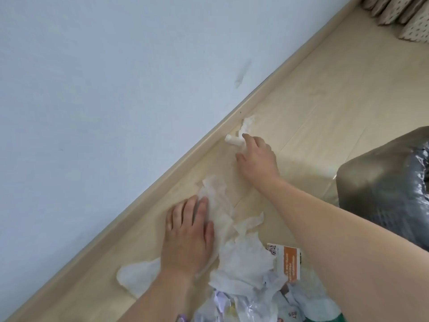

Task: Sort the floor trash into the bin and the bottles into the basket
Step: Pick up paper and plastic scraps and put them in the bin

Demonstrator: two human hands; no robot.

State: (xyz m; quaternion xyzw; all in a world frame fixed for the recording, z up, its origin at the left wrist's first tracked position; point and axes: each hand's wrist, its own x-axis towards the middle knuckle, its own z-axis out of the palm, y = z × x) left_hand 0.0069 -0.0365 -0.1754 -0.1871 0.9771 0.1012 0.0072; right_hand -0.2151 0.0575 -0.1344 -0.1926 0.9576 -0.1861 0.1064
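Note:
My left hand (189,231) lies flat, fingers straight, on a crumpled white tissue (217,201) on the light wood floor. My right hand (257,156) reaches farther along the skirting board, its fingertips touching a small white bottle (232,140) that lies on its side. Another crumpled tissue (249,123) sits just beyond the bottle. A heap of white tissues (243,263) and wrappers lies near my arms, with an orange-and-white package (291,261) among it. A flat white tissue (137,275) lies left of my left wrist.
A bin lined with a grey plastic bag (383,194) stands at the right. The pale blue wall (92,89) and beige skirting board (185,156) run diagonally across. Patterned curtains (399,12) hang at the top right. Bare floor (336,89) stretches beyond my right hand.

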